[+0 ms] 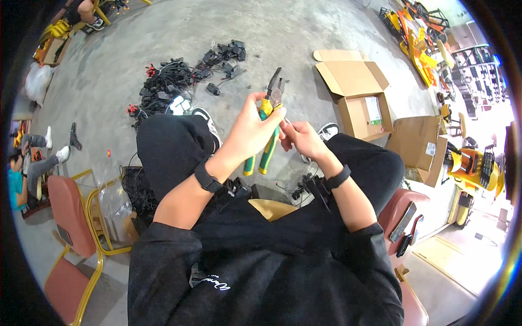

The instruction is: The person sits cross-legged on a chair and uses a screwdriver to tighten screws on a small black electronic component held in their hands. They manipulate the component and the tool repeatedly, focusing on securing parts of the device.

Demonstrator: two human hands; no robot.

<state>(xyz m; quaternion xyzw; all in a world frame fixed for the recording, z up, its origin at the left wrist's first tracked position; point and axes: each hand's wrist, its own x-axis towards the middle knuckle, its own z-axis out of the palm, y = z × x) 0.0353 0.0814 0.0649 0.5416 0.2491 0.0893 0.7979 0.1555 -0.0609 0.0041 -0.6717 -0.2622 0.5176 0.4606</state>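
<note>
Concrete floor [304, 32] spreads round a seated person working over the lap; nearest, small black connectors [312, 185] lie on the knees beside the wrists; above them the left hand [247, 133] is wrapped shut round the green-and-yellow grips of the pliers [267, 122], whose nose looks slightly parted and points away; the right hand [302, 138] pinches something thin just beside the tool, too small to tell; this looks like a cutting or crimping step, and next calls for steadying the piece between the jaws; farther off, a heap of black cables [179, 81] and open cartons [356, 89].
</note>
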